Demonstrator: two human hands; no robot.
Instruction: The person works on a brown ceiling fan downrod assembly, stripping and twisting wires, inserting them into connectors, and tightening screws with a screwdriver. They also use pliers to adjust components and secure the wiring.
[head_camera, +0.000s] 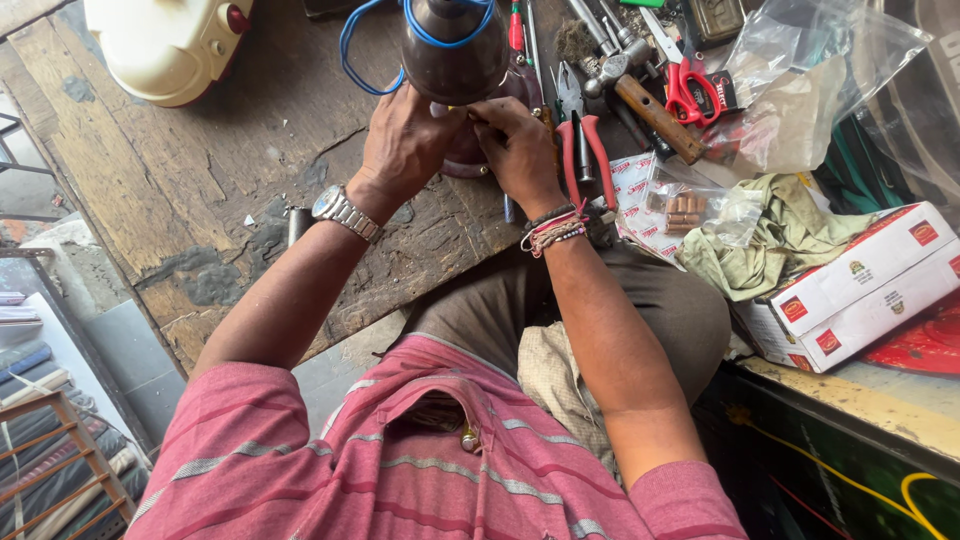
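Note:
A dark, rounded appliance part (455, 55) with a blue wire (360, 60) looped around it rests on the worn wooden workbench (200, 180). My left hand (405, 140), with a metal wristwatch, grips the lower rim of that part. My right hand (520, 150), with threads and bead bracelets on the wrist, pinches something small against the same rim; what it holds is hidden by the fingers. Both hands touch each other over the part.
A cream appliance housing (165, 40) sits at the far left. Red-handled pliers (585, 140), a wooden-handled hammer (650, 110), red scissors (690, 90), plastic bags (800, 90), a green cloth (780, 235) and a white and red carton (860, 285) crowd the right side.

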